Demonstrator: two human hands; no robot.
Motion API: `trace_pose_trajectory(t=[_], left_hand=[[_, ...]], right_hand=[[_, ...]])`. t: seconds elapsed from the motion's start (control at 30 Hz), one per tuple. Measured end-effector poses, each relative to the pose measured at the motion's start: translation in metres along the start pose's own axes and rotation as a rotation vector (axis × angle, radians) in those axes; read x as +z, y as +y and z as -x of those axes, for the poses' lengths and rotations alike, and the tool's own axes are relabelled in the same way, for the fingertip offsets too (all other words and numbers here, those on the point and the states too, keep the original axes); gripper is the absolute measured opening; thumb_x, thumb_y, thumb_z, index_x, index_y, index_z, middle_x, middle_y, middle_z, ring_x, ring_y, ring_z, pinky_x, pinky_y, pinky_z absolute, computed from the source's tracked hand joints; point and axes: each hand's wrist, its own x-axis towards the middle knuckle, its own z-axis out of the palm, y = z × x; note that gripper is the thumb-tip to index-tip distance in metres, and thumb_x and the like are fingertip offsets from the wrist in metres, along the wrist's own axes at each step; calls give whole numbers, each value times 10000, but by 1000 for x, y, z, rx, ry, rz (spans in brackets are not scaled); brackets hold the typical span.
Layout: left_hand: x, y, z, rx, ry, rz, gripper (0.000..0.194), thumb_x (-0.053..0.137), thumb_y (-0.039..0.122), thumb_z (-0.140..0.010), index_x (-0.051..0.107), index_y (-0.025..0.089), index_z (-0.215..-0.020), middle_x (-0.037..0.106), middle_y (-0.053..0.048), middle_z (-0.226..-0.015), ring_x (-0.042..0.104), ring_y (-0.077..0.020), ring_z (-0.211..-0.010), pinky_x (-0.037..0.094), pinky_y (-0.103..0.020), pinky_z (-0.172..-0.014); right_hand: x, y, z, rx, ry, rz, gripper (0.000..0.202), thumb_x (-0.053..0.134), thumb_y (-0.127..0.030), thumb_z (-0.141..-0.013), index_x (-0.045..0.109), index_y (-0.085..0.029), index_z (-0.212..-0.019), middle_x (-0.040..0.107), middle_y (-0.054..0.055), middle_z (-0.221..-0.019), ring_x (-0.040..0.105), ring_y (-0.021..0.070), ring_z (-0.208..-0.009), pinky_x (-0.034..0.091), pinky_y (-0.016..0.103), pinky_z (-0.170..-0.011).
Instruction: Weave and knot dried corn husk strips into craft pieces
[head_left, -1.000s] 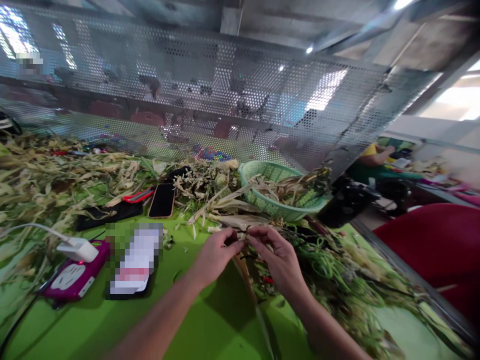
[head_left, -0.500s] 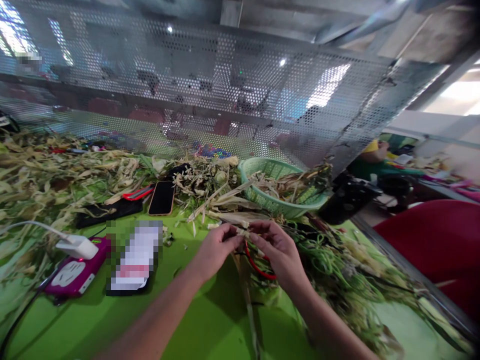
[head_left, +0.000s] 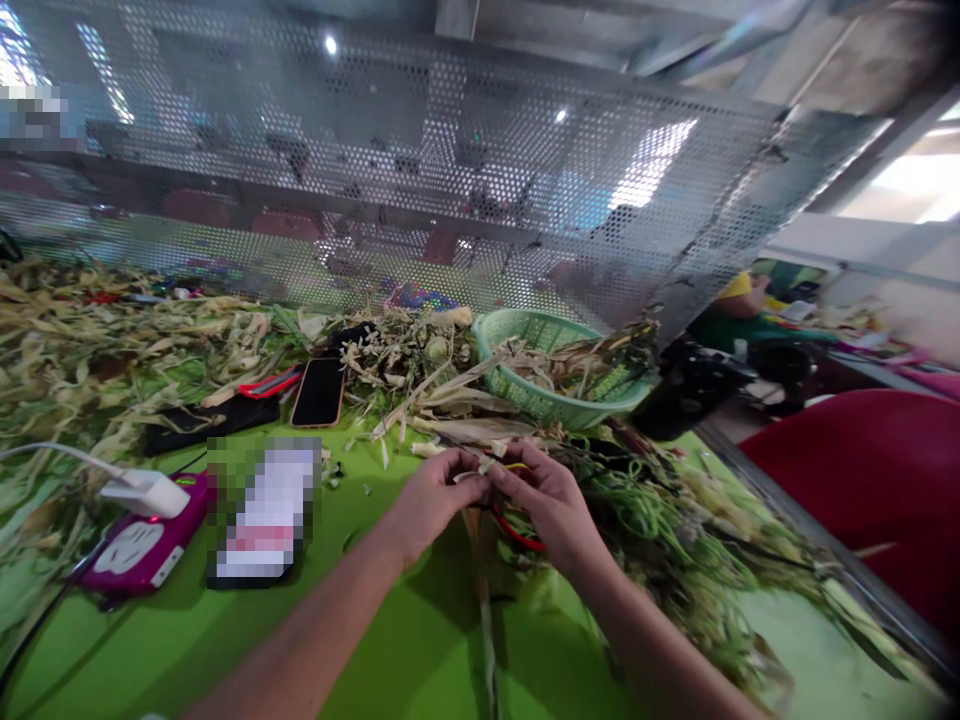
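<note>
Over the green table (head_left: 360,620), my left hand (head_left: 442,495) pinches a small pale piece of dried husk (head_left: 486,466). The fingertips of my right hand (head_left: 544,490) close on the same piece from the other side. A long pale husk strip (head_left: 486,620) hangs down from between the hands to the table. Close under my right hand shows a curved red handle (head_left: 517,528), partly covered by the fingers. A bit of yellow is visible near my right fingers.
Behind the hands stands a green basket (head_left: 544,410) with dried husks. Two phones, a purple power bank (head_left: 142,545) and a red cutter (head_left: 268,383) lie left. Green tangled strands (head_left: 637,510) lie right. A person sits far right, beyond a red chair (head_left: 855,480).
The view has shifted slightly. Both hands stay together, with small finger movements on the pale piece. A yellow bit now shows by my right fingers.
</note>
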Motion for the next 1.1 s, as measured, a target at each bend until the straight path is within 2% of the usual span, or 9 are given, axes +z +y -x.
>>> trace_pose_trajectory(t=[0.13, 0.37, 0.6, 0.67, 0.77, 0.9, 1.0, 1.1], left_hand=[[-1, -5, -1, -14, 1, 16, 388, 818, 293, -620, 652, 147, -940, 669, -29, -897, 594, -154, -848, 452, -307, -845], [-1, -3, 0, 50, -59, 5, 400, 763, 290, -700, 658, 147, -1060, 698, -70, -1024, 599, -206, -1010, 408, -327, -958], [-6, 2, 2, 41, -116, -195, 383, 752, 327, -711, 678, 140, -1037, 702, -72, -981, 606, -208, -937, 437, -320, -895], [-6, 1, 1, 35, -119, -165, 391, 739, 318, -727, 663, 153, -1073, 696, -69, -999, 605, -206, -958, 436, -328, -911], [-6, -4, 0, -5, -111, -87, 367, 741, 307, -725, 654, 155, -1049, 688, -64, -990, 610, -194, -939, 447, -328, -895], [-5, -4, 0, -45, -61, -103, 274, 785, 252, -664, 664, 132, -878, 682, -43, -870, 606, -155, -823, 456, -296, -838], [-6, 0, 1, -30, 41, -125, 246, 758, 264, -694, 661, 136, -880, 676, -41, -850, 598, -143, -766, 474, -290, -770], [-11, 3, -2, 23, 156, -67, 283, 744, 298, -708, 650, 140, -923, 680, -61, -891, 615, -163, -774, 503, -309, -724]], right_hand=[[0, 1, 0, -6, 53, -37, 292, 737, -417, -735, 661, -184, -893, 667, 31, -831, 591, 167, -732, 465, 266, -665], [2, 4, -3, -76, 82, -76, 277, 737, -405, -740, 675, -206, -923, 692, 30, -882, 609, 190, -830, 472, 294, -777], [-3, 2, -4, 77, -55, -183, 264, 761, -392, -712, 674, -187, -852, 686, 35, -825, 613, 183, -751, 485, 296, -708], [-5, 3, -5, 74, -41, -182, 266, 763, -395, -711, 674, -193, -859, 689, 33, -838, 617, 183, -757, 487, 299, -717], [-8, 6, -7, 32, 49, -171, 263, 764, -396, -717, 664, -207, -870, 688, 15, -826, 612, 175, -741, 484, 291, -705], [-10, 8, -9, 31, 78, -223, 269, 747, -396, -742, 649, -208, -908, 682, 10, -817, 607, 161, -710, 482, 273, -667], [-9, 4, -8, 48, 44, -221, 318, 706, -430, -775, 643, -215, -1001, 691, 26, -898, 621, 170, -772, 484, 283, -724], [-5, 2, -6, 69, -19, -163, 324, 699, -439, -775, 656, -193, -981, 690, 38, -902, 618, 172, -809, 468, 281, -759]])
